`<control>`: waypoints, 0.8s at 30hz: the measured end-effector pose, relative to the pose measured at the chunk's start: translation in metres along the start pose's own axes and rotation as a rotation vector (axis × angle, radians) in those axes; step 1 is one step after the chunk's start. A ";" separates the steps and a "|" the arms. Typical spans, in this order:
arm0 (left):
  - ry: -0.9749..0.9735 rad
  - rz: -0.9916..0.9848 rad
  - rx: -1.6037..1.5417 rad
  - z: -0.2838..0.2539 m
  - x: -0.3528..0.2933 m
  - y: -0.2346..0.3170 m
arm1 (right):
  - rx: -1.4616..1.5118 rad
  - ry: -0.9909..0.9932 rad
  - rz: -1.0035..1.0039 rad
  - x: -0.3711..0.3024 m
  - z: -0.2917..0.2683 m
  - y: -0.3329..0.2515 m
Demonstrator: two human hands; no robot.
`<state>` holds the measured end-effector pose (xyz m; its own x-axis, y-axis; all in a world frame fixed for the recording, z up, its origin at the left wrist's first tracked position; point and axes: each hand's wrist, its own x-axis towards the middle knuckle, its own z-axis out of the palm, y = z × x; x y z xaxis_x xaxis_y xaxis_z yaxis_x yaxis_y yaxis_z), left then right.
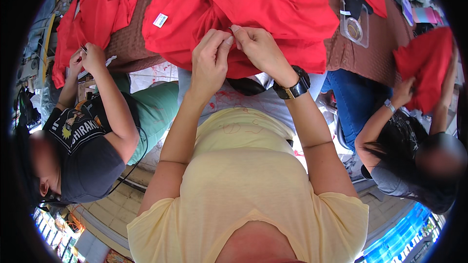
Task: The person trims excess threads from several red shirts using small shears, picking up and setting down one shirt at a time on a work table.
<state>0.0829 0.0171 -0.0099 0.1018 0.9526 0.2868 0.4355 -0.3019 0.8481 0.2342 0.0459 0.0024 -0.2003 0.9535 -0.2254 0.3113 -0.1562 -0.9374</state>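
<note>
A large red garment (273,14) is heaped at the near edge of the table, part of it hanging toward my lap. Over its middle, my left hand (211,59) is closed, thumb and fingertips pinched together. My right hand (261,51) meets it from the other side, also in a pinch, its wrist wearing a black watch (297,85). Between the two sets of fingertips a tiny dark tip shows, too small to name. Whatever each hand pinches is mostly hidden by the fingers. A small white label (160,20) lies on the cloth, left of my hands.
Brown cloth (373,56) covers the table. To the left, a co-worker's hands (90,58) work at another red garment (109,5). On the right, a second person holds up red cloth (426,68). A clear plastic container (355,30) stands right of my garment.
</note>
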 end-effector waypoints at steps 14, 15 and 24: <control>0.064 -0.007 0.123 0.015 0.014 -0.005 | -0.118 0.196 0.019 -0.032 -0.026 0.013; 0.063 -0.050 0.029 0.016 0.013 -0.008 | -0.034 0.195 0.019 -0.030 -0.024 0.021; -0.153 -0.125 -0.025 -0.006 -0.011 0.001 | 0.749 0.164 0.102 -0.034 0.007 0.029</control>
<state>0.0766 0.0062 -0.0090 0.1838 0.9769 0.1090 0.4313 -0.1798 0.8841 0.2436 0.0073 -0.0187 -0.0463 0.9420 -0.3323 -0.4021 -0.3221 -0.8571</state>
